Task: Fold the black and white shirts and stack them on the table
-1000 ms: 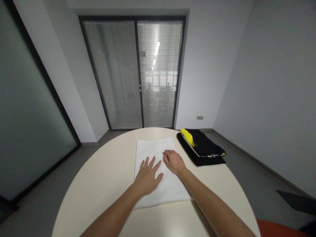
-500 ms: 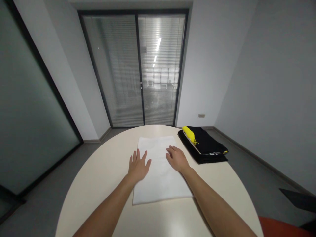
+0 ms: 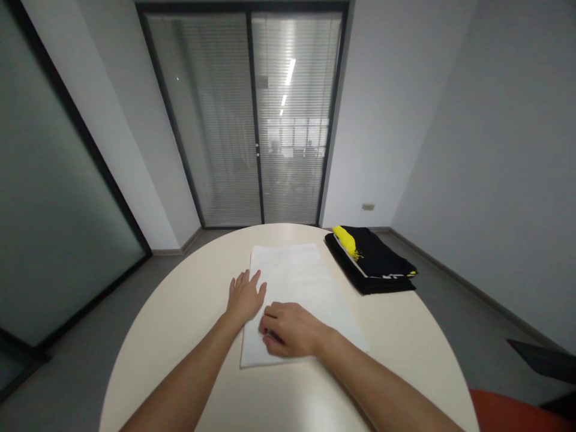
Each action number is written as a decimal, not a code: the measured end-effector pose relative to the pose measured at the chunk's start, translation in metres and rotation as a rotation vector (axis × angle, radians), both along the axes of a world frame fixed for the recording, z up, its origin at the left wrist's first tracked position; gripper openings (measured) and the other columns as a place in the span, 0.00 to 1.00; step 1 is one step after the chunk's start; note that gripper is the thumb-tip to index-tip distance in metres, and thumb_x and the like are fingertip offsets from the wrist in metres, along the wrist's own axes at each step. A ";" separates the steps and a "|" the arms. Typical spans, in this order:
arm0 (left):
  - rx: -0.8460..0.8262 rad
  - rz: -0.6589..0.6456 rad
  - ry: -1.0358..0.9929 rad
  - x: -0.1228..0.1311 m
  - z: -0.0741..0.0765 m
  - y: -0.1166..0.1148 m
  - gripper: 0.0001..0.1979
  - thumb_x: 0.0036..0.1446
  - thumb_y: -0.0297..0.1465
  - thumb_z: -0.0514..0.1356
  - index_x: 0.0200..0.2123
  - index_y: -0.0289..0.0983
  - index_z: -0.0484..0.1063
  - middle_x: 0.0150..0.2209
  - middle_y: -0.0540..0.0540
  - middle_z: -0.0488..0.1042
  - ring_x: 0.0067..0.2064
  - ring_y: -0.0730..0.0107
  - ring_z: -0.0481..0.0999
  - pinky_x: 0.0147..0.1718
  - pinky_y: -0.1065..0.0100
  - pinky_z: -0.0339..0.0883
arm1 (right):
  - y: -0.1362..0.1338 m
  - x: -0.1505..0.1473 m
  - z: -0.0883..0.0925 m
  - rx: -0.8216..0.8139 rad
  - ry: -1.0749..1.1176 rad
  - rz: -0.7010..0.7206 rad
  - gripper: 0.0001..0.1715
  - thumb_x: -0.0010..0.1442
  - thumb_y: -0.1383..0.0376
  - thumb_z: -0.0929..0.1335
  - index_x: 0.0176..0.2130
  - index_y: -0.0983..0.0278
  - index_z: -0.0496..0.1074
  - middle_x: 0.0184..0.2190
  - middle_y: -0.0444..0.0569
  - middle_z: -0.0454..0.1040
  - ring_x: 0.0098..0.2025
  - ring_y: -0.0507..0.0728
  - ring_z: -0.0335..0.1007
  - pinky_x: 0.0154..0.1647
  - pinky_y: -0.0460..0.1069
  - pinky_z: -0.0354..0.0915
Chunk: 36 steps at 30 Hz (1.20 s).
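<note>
A white folded cloth (image 3: pixel 292 270) lies flat on the round table, its long sides running away from me. My left hand (image 3: pixel 245 297) rests open over the cloth's left edge, fingers spread and pointing away. Over the near part of the cloth is my right hand (image 3: pixel 290 330), its fingers curled in and its thumb below them. A dark gap shows between that thumb and the fingers, and I see nothing held there. The right forearm crosses the near right corner of the cloth and hides part of it.
A stack of folded black clothes (image 3: pixel 378 258) with a bright yellow print sits at the table's far right edge. The pale round table (image 3: pixel 180 324) has a curved rim. Past its near right side is a red chair (image 3: pixel 508 411). Glass doors (image 3: pixel 256 120) with blinds stand behind.
My right hand has moved from the cloth's upper right toward me and leftward, its fingers curling more. My left hand has shifted slightly left. The view has tilted down a little.
</note>
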<state>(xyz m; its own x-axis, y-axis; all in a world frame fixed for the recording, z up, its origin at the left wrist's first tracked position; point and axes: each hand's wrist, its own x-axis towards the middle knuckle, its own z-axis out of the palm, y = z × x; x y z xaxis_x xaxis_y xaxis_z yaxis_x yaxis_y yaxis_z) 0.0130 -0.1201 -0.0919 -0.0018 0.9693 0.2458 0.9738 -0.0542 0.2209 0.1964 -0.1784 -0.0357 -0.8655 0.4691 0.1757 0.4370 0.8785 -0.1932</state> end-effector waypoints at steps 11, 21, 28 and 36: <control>0.058 -0.060 -0.035 -0.009 -0.004 0.006 0.25 0.66 0.38 0.54 0.62 0.34 0.68 0.62 0.32 0.67 0.64 0.49 0.65 0.62 0.50 0.55 | -0.031 0.007 0.034 -0.049 -0.318 -0.082 0.15 0.54 0.62 0.68 0.41 0.65 0.77 0.35 0.53 0.80 0.33 0.60 0.76 0.32 0.50 0.63; 0.126 -0.050 -0.081 -0.022 0.004 0.011 0.19 0.65 0.35 0.55 0.55 0.33 0.73 0.54 0.40 0.76 0.55 0.58 0.74 0.59 0.59 0.61 | -0.057 -0.020 0.035 -0.140 -0.349 0.018 0.14 0.57 0.61 0.68 0.39 0.67 0.79 0.34 0.56 0.82 0.31 0.61 0.78 0.28 0.50 0.64; 0.122 -0.055 -0.075 -0.023 0.001 0.010 0.21 0.65 0.34 0.54 0.58 0.32 0.69 0.56 0.36 0.74 0.57 0.54 0.71 0.60 0.56 0.58 | -0.044 -0.004 0.030 -0.292 -0.084 0.090 0.23 0.60 0.56 0.70 0.53 0.59 0.75 0.49 0.52 0.79 0.49 0.60 0.75 0.49 0.52 0.67; 0.110 -0.072 -0.165 -0.022 -0.003 0.012 0.21 0.65 0.33 0.55 0.58 0.31 0.70 0.57 0.35 0.72 0.60 0.52 0.68 0.61 0.56 0.57 | 0.043 0.069 -0.010 -0.296 -0.022 -0.401 0.39 0.66 0.42 0.59 0.69 0.53 0.55 0.72 0.51 0.48 0.73 0.68 0.38 0.70 0.69 0.33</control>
